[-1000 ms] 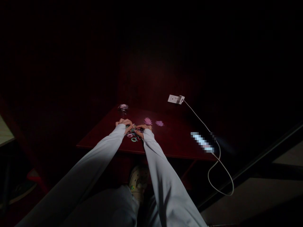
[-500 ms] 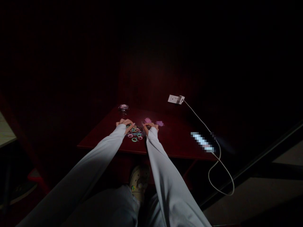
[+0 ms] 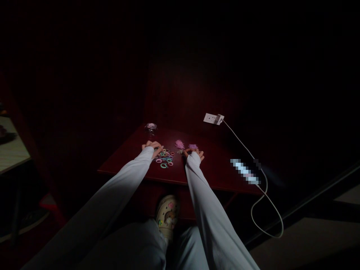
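A loose pile of small coloured elastic hair ties (image 3: 165, 159), in pink, green, teal and orange, lies on the dark red table (image 3: 135, 159). At the pile's left edge is my left hand (image 3: 152, 146), its fingers bent and thumb and fingertip drawn together; anything between them is too small to make out. My right hand (image 3: 195, 151) is to the right of the pile, closed in a pinch on something I cannot make out, with the outer fingers slightly apart. Just beyond it are a pink bunch (image 3: 179, 144), a purple bunch (image 3: 192, 146) and a small greyish cluster (image 3: 180, 152).
A clear round jar (image 3: 151, 127) stands at the table's back left. On the back wall, a white charger (image 3: 219, 119) sits in a socket (image 3: 209, 118). Its cable (image 3: 239, 140) runs to a blurred-out phone (image 3: 244, 171) at the right. A clog (image 3: 168, 215) shows below the table.
My right hand has moved right, away from the hair tie pile, to the bunches. My left hand stays by the pile. The whole view has shifted slightly.
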{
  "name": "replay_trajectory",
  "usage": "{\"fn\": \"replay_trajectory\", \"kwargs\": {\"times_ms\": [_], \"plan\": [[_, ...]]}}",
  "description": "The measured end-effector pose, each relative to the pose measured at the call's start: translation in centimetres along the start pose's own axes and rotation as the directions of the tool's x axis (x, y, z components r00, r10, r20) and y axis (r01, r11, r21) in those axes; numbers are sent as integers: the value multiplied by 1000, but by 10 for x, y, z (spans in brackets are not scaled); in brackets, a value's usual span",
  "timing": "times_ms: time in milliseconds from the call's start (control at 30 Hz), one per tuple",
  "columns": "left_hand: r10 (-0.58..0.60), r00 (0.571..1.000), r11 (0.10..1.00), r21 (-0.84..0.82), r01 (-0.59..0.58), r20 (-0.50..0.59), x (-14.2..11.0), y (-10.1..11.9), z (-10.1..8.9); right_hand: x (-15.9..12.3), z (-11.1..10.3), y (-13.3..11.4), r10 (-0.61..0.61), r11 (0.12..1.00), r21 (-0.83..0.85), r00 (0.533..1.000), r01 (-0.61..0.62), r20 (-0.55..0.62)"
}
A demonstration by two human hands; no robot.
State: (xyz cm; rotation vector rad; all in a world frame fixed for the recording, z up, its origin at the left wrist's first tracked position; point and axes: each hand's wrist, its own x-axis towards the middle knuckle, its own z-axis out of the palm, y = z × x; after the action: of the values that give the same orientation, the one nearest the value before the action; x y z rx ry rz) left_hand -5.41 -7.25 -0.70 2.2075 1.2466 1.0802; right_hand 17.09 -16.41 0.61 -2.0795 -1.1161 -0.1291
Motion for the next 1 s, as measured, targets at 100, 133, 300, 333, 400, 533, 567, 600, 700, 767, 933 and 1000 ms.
{"fn": "replay_trajectory", "kwargs": {"times_ms": [100, 133, 300, 333, 400, 533, 567, 600, 700, 767, 933, 1000], "plan": [[-4, 1000, 1000, -15, 3, -9, -1, 1, 0, 6, 4, 6, 37, 997, 71, 999, -38, 17], [-5, 1000, 1000, -20, 5, -12, -1, 2, 0, 8, 6, 8, 49, 995, 91, 999, -50, 15], [-21, 999, 1000, -20, 20, -27, -4, 7, -1, 15, 18, 15, -135, 983, 128, 990, 129, 37], [-22, 999, 1000, -18, 21, -27, -4, 8, -1, 15, 20, 15, -194, 975, 126, 979, 186, 61], [-16, 999, 1000, -14, 16, -30, -4, 6, -1, 14, 24, 15, -290, 954, 116, 950, 277, 116], [50, 999, 998, -24, -50, -15, 0, -5, 3, 14, 28, 12, -367, 930, 95, 910, 355, 194], [30, 1000, 999, -21, -30, -6, 1, -8, 4, 15, 29, 12, -367, 930, 89, 907, 356, 208], [22, 1000, 1000, -18, -22, 13, 3, -11, 6, 16, 29, 12, -365, 931, 84, 906, 355, 217], [54, 998, 998, -20, -54, 30, 6, -15, 8, 19, 28, 11, -360, 933, 80, 905, 351, 226], [57, 998, 998, -19, -56, 30, 6, -15, 8, 19, 27, 11, -361, 933, 83, 903, 351, 232], [43, 999, 999, -8, -43, 22, 5, -11, 6, 17, 26, 10, -382, 924, 139, 892, 358, 242], [37, 999, 999, -3, -37, 9, 4, -10, 6, 16, 26, 10, -379, 922, 175, 897, 346, 227]]}}
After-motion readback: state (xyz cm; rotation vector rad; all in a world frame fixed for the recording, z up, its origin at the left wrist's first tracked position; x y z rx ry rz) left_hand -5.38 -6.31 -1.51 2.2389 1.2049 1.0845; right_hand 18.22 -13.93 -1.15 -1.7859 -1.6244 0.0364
